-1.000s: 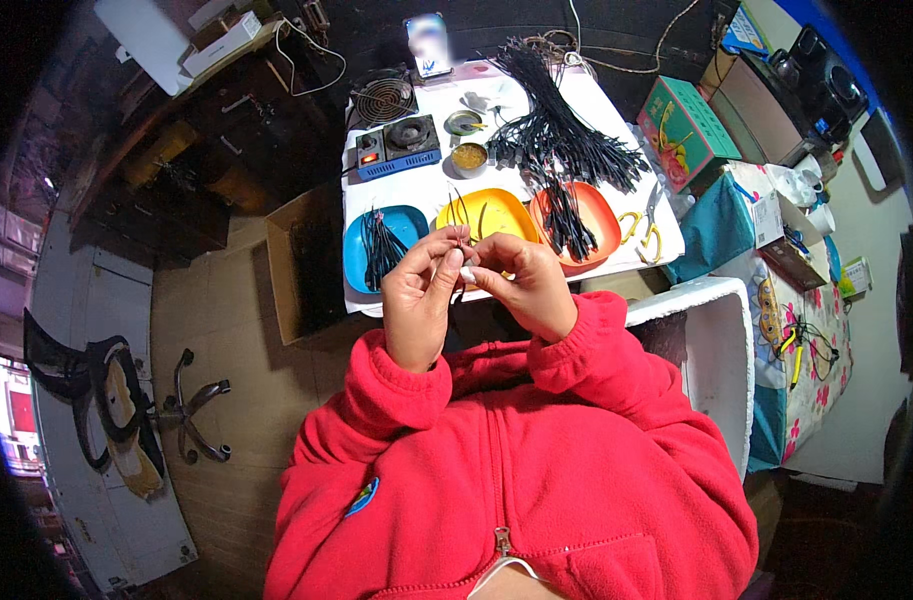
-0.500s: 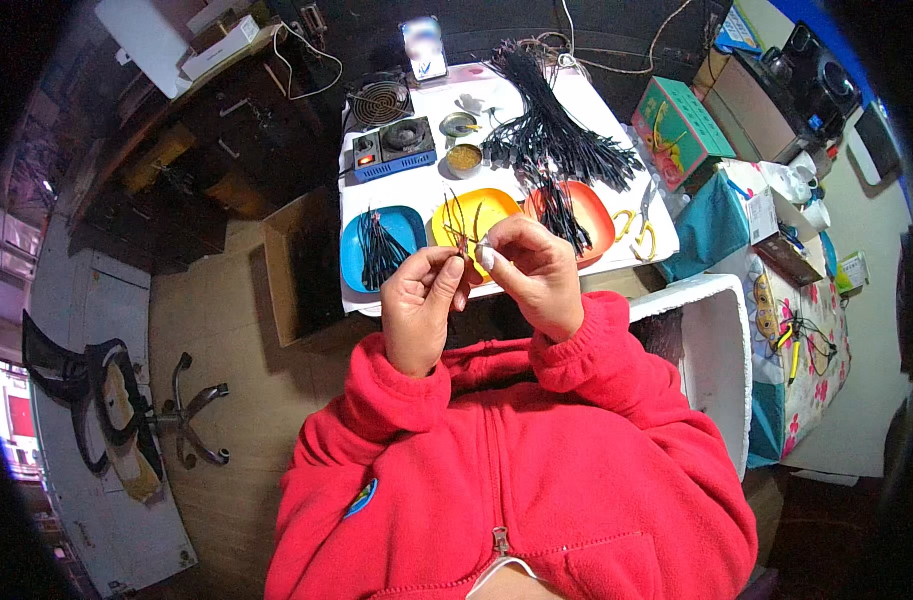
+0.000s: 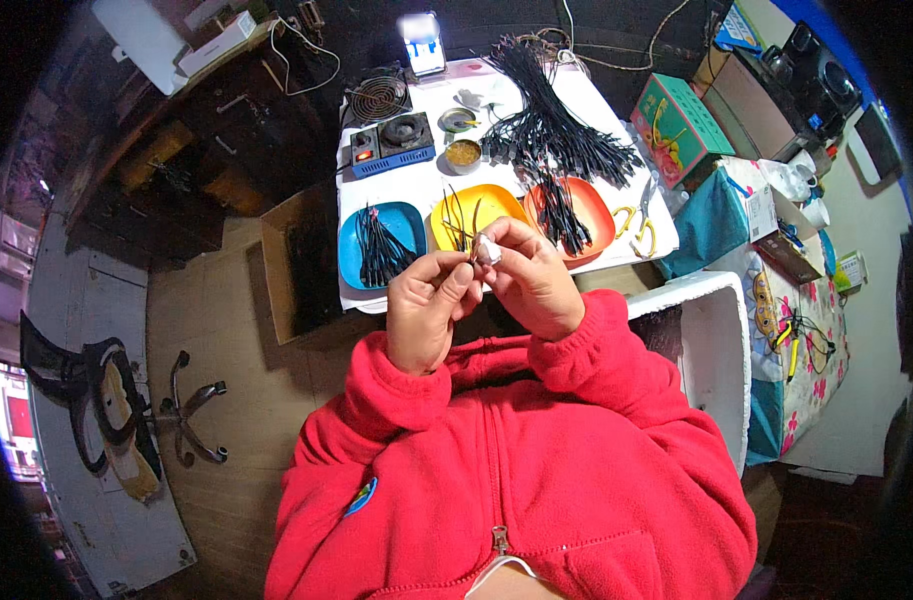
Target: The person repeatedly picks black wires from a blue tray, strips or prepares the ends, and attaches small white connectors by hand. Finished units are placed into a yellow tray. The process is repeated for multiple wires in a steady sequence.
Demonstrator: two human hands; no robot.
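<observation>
Above the front edge of the white table, my left hand (image 3: 428, 312) and my right hand (image 3: 536, 283) meet with fingertips pinched together. Between them is a thin black cable (image 3: 474, 254), its end mostly hidden by the fingers. Something white covers a fingertip of my right hand. Just beyond lies a yellow tray (image 3: 499, 200) with a few dark wires (image 3: 455, 215). To its left sits a blue tray (image 3: 408, 222) holding black cables (image 3: 381, 253). A red-orange tray (image 3: 598, 215) at the right holds more black cables (image 3: 559, 215).
A large bundle of black cables (image 3: 561, 120) spreads over the table's far right. Behind the trays are a metal bowl of yellowish stuff (image 3: 463, 152), a blue heating device (image 3: 394, 158) with a lit switch, and a fan (image 3: 379, 98). Yellow-handled scissors (image 3: 644, 232) lie rightmost; a white foam box (image 3: 721, 370) stands below.
The fingertips of my right hand have drawn in closer to my left hand and curl more over the cable end. The trays and tools have stayed in place.
</observation>
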